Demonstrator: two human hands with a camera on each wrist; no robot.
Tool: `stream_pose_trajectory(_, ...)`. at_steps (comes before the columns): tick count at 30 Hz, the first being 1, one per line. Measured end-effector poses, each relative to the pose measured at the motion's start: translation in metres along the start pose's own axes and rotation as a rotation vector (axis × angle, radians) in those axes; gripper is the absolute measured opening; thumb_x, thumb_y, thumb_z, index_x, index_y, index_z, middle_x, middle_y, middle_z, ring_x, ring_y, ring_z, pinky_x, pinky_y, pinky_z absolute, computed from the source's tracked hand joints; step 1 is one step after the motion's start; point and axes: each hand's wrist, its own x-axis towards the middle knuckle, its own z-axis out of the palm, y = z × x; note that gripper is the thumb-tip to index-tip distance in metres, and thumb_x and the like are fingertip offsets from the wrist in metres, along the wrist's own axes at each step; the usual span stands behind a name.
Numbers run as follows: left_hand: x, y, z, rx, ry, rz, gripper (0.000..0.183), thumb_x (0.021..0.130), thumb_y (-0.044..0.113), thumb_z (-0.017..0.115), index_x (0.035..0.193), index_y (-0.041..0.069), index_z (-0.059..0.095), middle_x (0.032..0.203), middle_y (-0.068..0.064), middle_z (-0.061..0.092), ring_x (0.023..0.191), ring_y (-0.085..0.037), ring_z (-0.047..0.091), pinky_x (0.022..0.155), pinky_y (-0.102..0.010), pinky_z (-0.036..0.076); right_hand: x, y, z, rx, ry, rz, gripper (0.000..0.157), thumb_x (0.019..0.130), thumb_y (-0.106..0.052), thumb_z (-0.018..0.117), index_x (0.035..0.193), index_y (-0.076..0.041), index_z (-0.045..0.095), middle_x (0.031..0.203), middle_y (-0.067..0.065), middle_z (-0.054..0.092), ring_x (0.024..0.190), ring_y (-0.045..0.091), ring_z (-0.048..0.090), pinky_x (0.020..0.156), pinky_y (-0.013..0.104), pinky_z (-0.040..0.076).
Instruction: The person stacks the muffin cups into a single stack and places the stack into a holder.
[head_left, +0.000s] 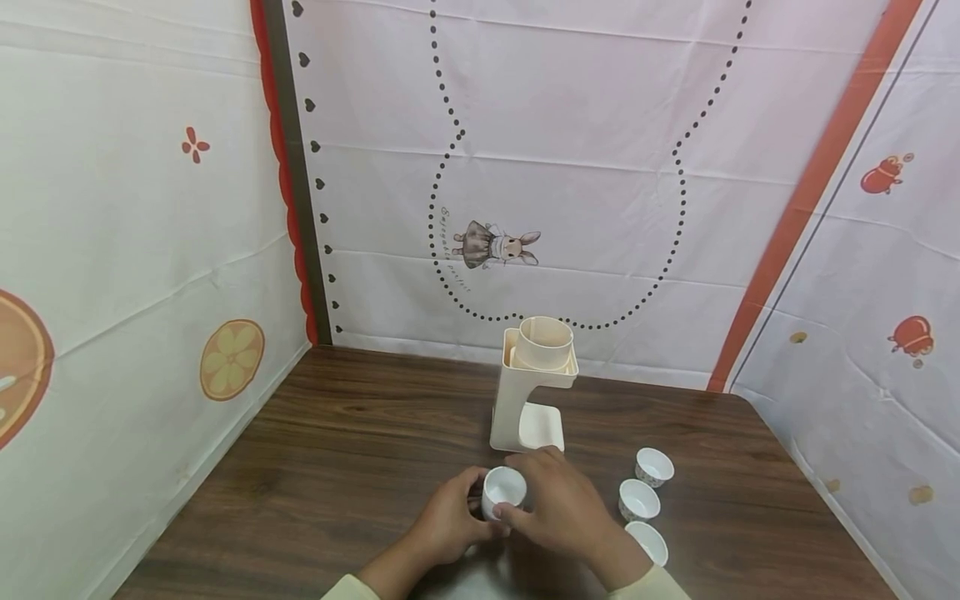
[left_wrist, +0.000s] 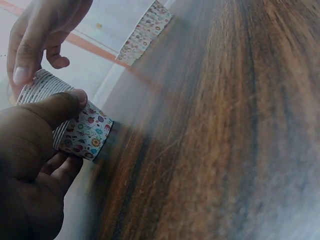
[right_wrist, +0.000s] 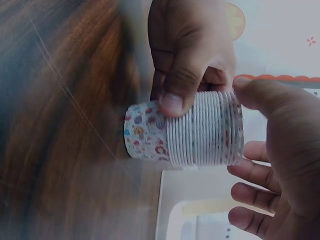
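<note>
Upright over the table stands a stack of nested paper cups (right_wrist: 205, 129), white inside and printed with small colourful flowers outside. My left hand (head_left: 452, 517) grips it, thumb on the printed side low on the stack in the left wrist view and fingers round the other side. At the top rim is my right hand (head_left: 566, 508); its thumb and fingers stand on opposite sides of the uppermost paper cup (head_left: 505, 487). In the right wrist view its thumb tip and a fingertip meet the rim, and the lower fingers spread below it.
Beyond the hands stands a cream-coloured dispenser-like stand (head_left: 513, 400) with a round open holder (head_left: 546, 343) on top. To the right, three single paper cups (head_left: 639, 500) form a row on the dark wooden table (head_left: 360, 433). Printed cloth (head_left: 600, 208) hangs behind and at both sides.
</note>
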Motion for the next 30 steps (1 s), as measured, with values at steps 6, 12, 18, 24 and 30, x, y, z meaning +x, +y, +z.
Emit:
stream_pose_trajectory(6,-0.001,-0.001,0.002,-0.016,0.016,0.050,0.066,0.070,0.015,0.096,0.123,0.003,0.061,0.115,-0.006,0.070,0.105,-0.021,0.070,0.091,-0.026,0.056,0.001,0.011,-0.010,-0.031,-0.009,0.094,0.054,0.084,-0.050,0.081,0.125,-0.017,0.068,0.119,-0.003,0.067,0.114,0.017,0.059,0.083,0.042,0.057)
stream_pose_trajectory(12,0.000,-0.001,0.003,-0.016,0.022,0.053,0.066,0.069,0.015,0.096,0.123,0.003,0.061,0.114,-0.006,0.070,0.105,-0.020,0.069,0.092,-0.027,0.056,-0.001,0.027,-0.020,-0.030,0.019,0.178,0.055,0.084,-0.047,0.081,0.125,-0.012,0.069,0.117,0.001,0.068,0.114,0.019,0.060,0.086,0.042,0.057)
stream_pose_trajectory(18,-0.001,-0.001,0.004,-0.008,0.021,0.048,0.066,0.068,0.014,0.097,0.123,0.003,0.061,0.113,-0.005,0.069,0.105,-0.020,0.069,0.093,-0.028,0.056,-0.005,0.040,-0.024,-0.011,0.003,0.242,0.055,0.085,-0.048,0.080,0.126,-0.013,0.069,0.120,0.002,0.067,0.117,0.021,0.060,0.087,0.044,0.056)
stream_pose_trajectory(24,-0.001,-0.001,0.004,0.027,0.029,0.047,0.068,0.067,0.017,0.097,0.123,0.004,0.061,0.112,-0.002,0.070,0.105,-0.018,0.068,0.092,-0.029,0.056,-0.007,0.051,-0.025,-0.025,-0.003,0.251,0.054,0.085,-0.047,0.081,0.124,-0.012,0.070,0.119,0.004,0.069,0.120,0.024,0.059,0.092,0.047,0.055)
stream_pose_trajectory(30,-0.001,-0.001,0.003,0.036,0.032,0.043,0.069,0.067,0.017,0.097,0.124,0.003,0.061,0.113,-0.003,0.070,0.105,-0.019,0.068,0.092,-0.029,0.056,-0.009,0.062,-0.028,-0.063,-0.002,0.256,0.052,0.085,-0.047,0.081,0.123,-0.013,0.071,0.119,0.005,0.069,0.120,0.026,0.058,0.088,0.050,0.056)
